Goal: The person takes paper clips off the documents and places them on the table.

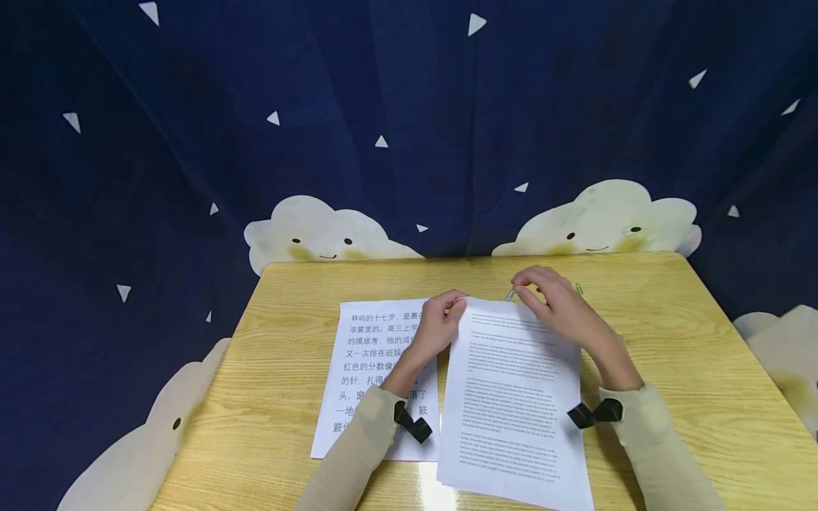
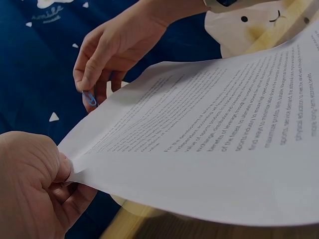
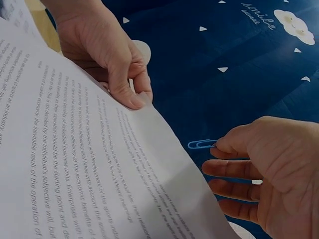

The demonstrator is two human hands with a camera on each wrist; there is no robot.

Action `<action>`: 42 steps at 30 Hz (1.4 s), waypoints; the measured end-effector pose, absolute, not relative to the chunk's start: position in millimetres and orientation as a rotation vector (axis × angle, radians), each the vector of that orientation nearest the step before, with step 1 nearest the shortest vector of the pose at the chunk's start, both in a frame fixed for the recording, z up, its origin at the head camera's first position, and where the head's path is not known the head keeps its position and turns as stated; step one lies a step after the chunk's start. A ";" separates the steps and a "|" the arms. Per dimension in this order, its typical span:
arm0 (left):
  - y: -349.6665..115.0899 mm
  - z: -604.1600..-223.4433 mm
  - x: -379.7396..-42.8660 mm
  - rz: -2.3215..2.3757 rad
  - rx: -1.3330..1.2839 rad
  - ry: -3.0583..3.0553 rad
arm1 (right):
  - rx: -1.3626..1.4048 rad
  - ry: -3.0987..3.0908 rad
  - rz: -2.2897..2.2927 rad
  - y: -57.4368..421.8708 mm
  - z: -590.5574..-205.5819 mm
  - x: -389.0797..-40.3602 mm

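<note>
My left hand (image 1: 442,323) pinches the top left corner of a stack of printed English sheets (image 1: 511,404), lifting that end off the table. In the left wrist view the thumb of this hand (image 2: 32,174) lies over the paper's corner. A blue paper clip (image 3: 201,144) is pinched between thumb and forefinger of my right hand (image 1: 554,301). In the right wrist view the clip sits just beyond the top edge of the sheets, apart from the paper, with the other fingers of the right hand (image 3: 269,174) loosely bent.
Left of the stack, partly under my left arm, lies a page of large Chinese print (image 1: 377,369). A green paper clip (image 1: 579,288) rests behind my right hand on the wooden table (image 1: 690,369). A dark blue curtain (image 1: 409,128) with white clouds hangs behind the table.
</note>
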State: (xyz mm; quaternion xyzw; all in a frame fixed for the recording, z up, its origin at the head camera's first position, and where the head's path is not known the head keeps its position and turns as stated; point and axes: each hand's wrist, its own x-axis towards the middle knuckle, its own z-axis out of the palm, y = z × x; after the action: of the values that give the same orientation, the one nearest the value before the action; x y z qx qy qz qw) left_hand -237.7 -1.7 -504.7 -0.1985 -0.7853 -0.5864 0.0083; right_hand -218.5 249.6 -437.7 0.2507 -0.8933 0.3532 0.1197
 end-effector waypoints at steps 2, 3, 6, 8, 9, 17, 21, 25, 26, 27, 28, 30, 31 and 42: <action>-1.6 -505.3 -238.2 -1.834 -0.612 -2.453 | 0.732 -2.611 1.033 252.2 -437.3 -218.9; -1.7 -505.4 -238.3 -1.835 -0.607 -2.455 | 0.731 -2.612 1.033 253.2 -436.9 -219.1; -1.7 -505.3 -238.3 -1.833 -0.595 -2.459 | 0.715 -2.624 1.043 256.3 -436.0 -219.3; -1.8 -505.4 -238.4 -1.828 -0.590 -2.459 | 0.698 -2.635 1.044 258.3 -435.1 -219.3; -1.6 -505.6 -238.7 -1.826 -0.588 -2.458 | 0.686 -2.641 1.048 259.2 -434.6 -219.3; -1.9 -508.3 -240.6 -1.847 -0.580 -2.429 | 0.630 -2.671 1.019 268.7 -430.2 -219.5; -2.4 -509.2 -241.1 -1.840 -0.564 -2.447 | 0.593 -2.673 1.019 274.9 -427.3 -218.0; -3.4 -509.8 -241.3 -1.816 -0.541 -2.474 | 0.526 -2.706 1.014 280.9 -424.0 -216.2; -3.7 -510.0 -241.4 -1.810 -0.536 -2.478 | 0.513 -2.713 1.009 282.3 -423.3 -216.0; -4.0 -510.2 -241.5 -1.802 -0.533 -2.484 | 0.504 -2.717 1.006 283.8 -422.7 -215.8; -4.5 -510.3 -241.4 -1.800 -0.528 -2.490 | 0.499 -2.719 1.002 285.3 -422.3 -215.7; -5.1 -511.1 -241.7 -1.793 -0.523 -2.498 | 0.495 -2.718 0.992 288.4 -421.8 -215.9; -5.4 -511.5 -241.9 -1.795 -0.521 -2.499 | 0.492 -2.718 0.984 289.9 -421.6 -216.0; -6.3 -514.7 -244.3 -1.812 -0.492 -2.473 | 0.477 -2.700 0.932 312.3 -423.3 -220.9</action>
State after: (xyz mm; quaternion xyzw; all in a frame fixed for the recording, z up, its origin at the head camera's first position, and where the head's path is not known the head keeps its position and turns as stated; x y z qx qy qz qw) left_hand -244.3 -6.3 -514.7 -0.1585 -0.7964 -0.5834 0.0182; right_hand -220.9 312.3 -423.3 0.1636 -0.9253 0.3194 0.1228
